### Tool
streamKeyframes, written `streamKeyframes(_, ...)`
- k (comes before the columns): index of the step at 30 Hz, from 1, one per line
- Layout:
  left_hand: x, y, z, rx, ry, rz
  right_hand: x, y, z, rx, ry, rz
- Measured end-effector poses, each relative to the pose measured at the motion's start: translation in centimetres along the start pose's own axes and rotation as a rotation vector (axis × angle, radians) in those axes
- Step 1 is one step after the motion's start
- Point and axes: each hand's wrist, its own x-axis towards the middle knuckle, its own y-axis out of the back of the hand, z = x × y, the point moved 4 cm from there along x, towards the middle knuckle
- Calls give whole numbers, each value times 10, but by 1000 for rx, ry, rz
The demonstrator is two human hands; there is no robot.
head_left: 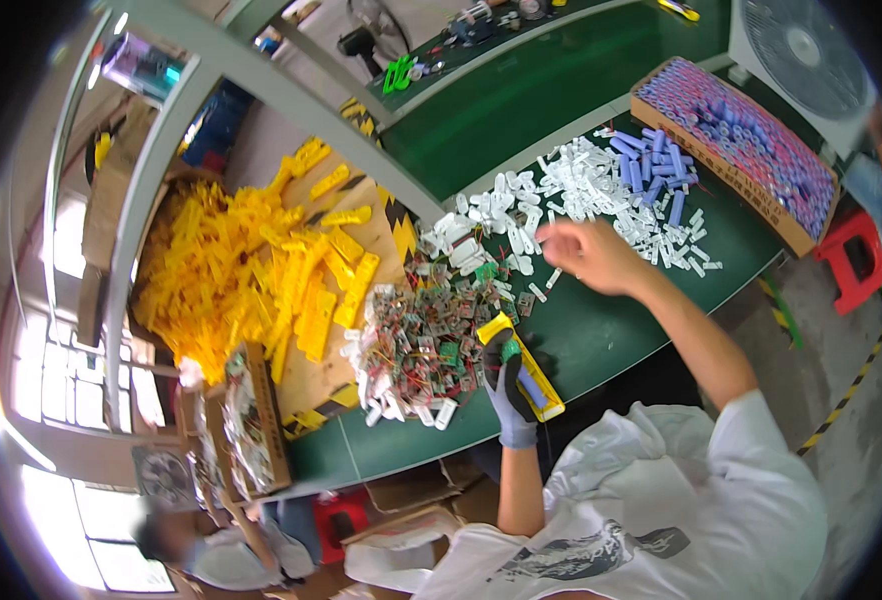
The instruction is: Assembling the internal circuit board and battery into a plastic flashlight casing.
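Note:
My left hand [507, 385], in a grey and black glove, is closed around a long yellow plastic casing [551, 408] near the bench's front edge. Inside the casing lie a purple cylindrical battery cell [533, 390] and a small green part [510, 349] at the upper end. My bare right hand [589, 257] hovers over the bench beside the white plastic pieces [511, 205], its fingers half bent and apart, with nothing visible in them. Left of the casing spreads a heap of small circuit boards [431, 325] with red wires.
Yellow casings [221, 270] are heaped on a wooden board at the left. Loose purple cells [651, 165] lie beside white pieces at the back right, near a cardboard box [801, 235] full of cells. A metal post [311, 100] rises beyond. Another person [231, 550] is at lower left.

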Motion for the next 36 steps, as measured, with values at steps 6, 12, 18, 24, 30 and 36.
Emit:
streamKeyframes(6, -3, -4, 7, 98, -37, 60, 144, -12, 71, -375, 294, 209)
streamKeyframes(12, 5, 0, -9, 299, -234, 11, 159, -7, 82, -397, 324, 140)
streamKeyframes(18, 3, -9, -20, 192, -14, 29, 141, 0, 97, -379, 514, 275)
streamKeyframes(24, -1, 3, -10, 122, -4, 65, 82, -14, 27, 239, 190, 100)
streamKeyframes(30, 0, -15, -2, 203, -26, 17, -9, -56, 4, 610, 159, -336)
streamKeyframes(36, -3, -8, -8, 345, -124, 8, -53, -77, 15, 510, -111, -455)
